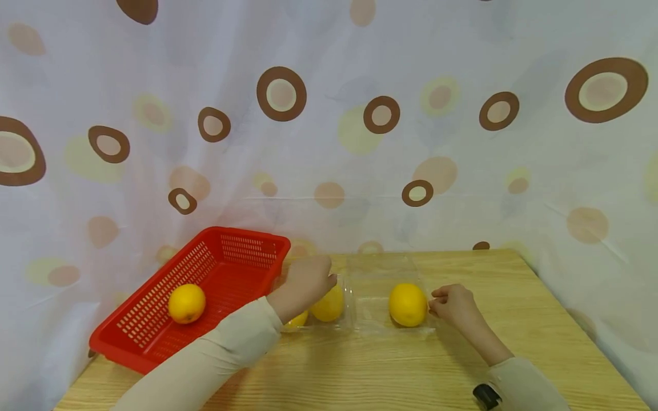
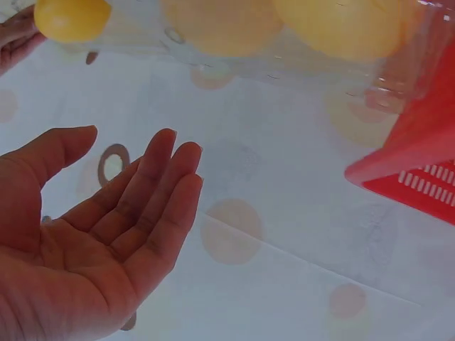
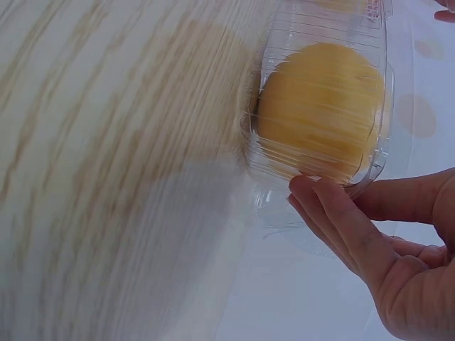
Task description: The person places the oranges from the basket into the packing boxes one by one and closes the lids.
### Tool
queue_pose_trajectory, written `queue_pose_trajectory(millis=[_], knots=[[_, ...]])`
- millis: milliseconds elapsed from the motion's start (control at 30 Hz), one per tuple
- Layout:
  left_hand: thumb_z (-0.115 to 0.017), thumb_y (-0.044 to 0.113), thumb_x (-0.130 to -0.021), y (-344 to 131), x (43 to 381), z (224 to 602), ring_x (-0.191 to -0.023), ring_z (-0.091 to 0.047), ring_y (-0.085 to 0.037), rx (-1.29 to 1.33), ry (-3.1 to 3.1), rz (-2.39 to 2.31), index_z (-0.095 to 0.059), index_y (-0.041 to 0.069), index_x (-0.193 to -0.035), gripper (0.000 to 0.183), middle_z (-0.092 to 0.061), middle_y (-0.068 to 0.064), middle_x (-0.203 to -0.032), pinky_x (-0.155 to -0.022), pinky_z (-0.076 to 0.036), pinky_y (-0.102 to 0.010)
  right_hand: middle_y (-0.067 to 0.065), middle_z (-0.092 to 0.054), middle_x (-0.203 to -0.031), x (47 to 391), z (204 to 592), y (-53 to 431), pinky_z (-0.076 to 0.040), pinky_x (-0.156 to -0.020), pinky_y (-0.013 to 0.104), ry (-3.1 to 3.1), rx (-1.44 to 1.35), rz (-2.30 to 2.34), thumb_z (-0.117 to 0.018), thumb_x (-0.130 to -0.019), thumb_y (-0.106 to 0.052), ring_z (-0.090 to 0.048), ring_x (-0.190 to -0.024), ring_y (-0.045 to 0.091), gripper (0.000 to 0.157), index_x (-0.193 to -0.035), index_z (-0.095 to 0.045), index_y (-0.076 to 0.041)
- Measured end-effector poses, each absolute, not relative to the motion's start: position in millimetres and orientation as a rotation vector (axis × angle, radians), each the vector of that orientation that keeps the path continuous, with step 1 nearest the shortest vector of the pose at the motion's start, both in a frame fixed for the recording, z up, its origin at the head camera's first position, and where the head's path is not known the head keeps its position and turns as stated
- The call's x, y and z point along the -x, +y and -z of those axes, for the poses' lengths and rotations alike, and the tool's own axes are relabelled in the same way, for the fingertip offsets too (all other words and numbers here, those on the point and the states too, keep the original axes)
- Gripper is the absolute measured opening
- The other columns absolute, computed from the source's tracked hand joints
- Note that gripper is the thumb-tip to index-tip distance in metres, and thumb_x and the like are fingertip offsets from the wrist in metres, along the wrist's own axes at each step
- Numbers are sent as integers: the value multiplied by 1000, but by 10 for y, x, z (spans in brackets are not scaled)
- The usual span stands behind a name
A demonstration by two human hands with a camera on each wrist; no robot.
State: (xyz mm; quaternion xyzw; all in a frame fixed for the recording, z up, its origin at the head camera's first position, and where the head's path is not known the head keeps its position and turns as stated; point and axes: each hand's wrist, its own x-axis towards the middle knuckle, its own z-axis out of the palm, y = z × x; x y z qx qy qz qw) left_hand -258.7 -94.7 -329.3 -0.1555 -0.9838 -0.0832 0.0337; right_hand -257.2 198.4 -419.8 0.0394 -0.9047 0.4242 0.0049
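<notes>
A yellow-orange round fruit, like an orange [image 1: 408, 305], sits in a clear plastic box [image 1: 371, 311] whose flap lies back behind it. My right hand [image 1: 457, 308] pinches the box's right edge; thumb and fingertips meet its rim in the right wrist view. Left of it, more clear plastic surrounds two similar oranges [image 1: 329, 303], partly hidden by my left hand [image 1: 307, 283]. That hand hovers above them. In the left wrist view the left palm [image 2: 78, 277] faces the camera, fingers loosely extended and holding nothing.
A red slotted basket [image 1: 146, 368] stands at the left of the wooden table [image 1: 411, 377], with one orange [image 1: 187, 303] inside. Behind the table hangs a patterned curtain [image 1: 329, 142]. A black band [image 1: 485, 395] is at the right sleeve.
</notes>
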Motion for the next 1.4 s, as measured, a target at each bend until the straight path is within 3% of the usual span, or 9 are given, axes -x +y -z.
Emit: queue_pose_trajectory(millis=[300,700,1033,1400], knots=[[-63,20,-90,-1426,2683,3151,-53,-47,-21,282,-2944,225,-52,8,-67,28,-46,-3,-58,-47,-44,-34,25,-67,-83,2554,4163,1985,-56,-60,31,-2827,-151,-1264,-62,-85,5,-69,-74,33,27,-104,-58,24],[-62,16,-90,-2142,2804,3115,-61,-54,-25,73,-3034,295,-61,0,-86,16,-62,-11,-73,-63,-53,-41,27,-67,-85,2555,4175,1983,-56,-60,31,-2824,-132,-1268,-62,-85,5,-69,-76,35,26,-104,-59,23],[-58,3,-84,-2768,2853,3220,-62,-52,-26,58,-3099,236,-57,-2,-83,5,-56,-10,-68,-61,-46,-38,28,-68,-86,2550,4170,1984,-55,-60,30,-2826,-127,-1273,-62,-85,5,-69,-77,35,26,-104,-59,22],[-59,4,-81,-3056,2775,3327,-67,-53,-31,-184,-3237,228,-58,-5,-81,9,-58,-18,-77,-62,-48,-46,27,-67,-85,2557,4206,2001,-55,-59,29,-2825,-125,-1313,-62,-85,6,-69,-75,34,26,-104,-59,23]])
